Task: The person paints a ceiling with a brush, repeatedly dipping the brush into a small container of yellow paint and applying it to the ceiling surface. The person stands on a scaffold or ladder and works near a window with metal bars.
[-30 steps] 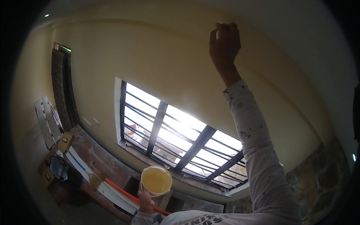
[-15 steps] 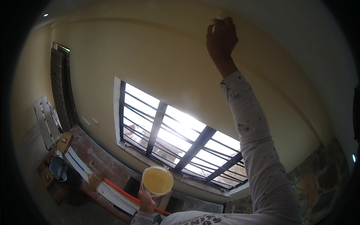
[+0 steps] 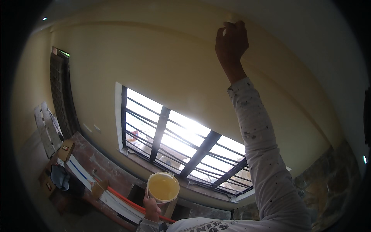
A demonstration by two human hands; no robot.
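Observation:
High up at the top right, my right hand (image 3: 232,43) is closed around a paintbrush, its arm stretched overhead. The brush's pale bristles (image 3: 230,17) are dim and blurred against the yellow wall near the ceiling edge; most of the handle is hidden by my fingers. Down at lower centre, my left hand (image 3: 152,209) grips the side of a small white bucket (image 3: 164,177). Yellow paint lies inside the bucket, which is tilted toward me in view. Dark paint specks mark my white right sleeve (image 3: 257,127).
A window (image 3: 185,143) with dark bars sits in the yellow wall (image 3: 154,65). Below it runs a ledge (image 3: 112,158) with long white and orange lengths, cardboard boxes (image 3: 65,150) and a grey bag (image 3: 59,176). A slatted wooden piece (image 3: 47,129) leans at left; stone cladding (image 3: 328,185) covers the lower right.
My right hand has shifted slightly right and down in the picture, still holding the brush. The bucket in my left hand stays almost in place, while the view has tilted a little.

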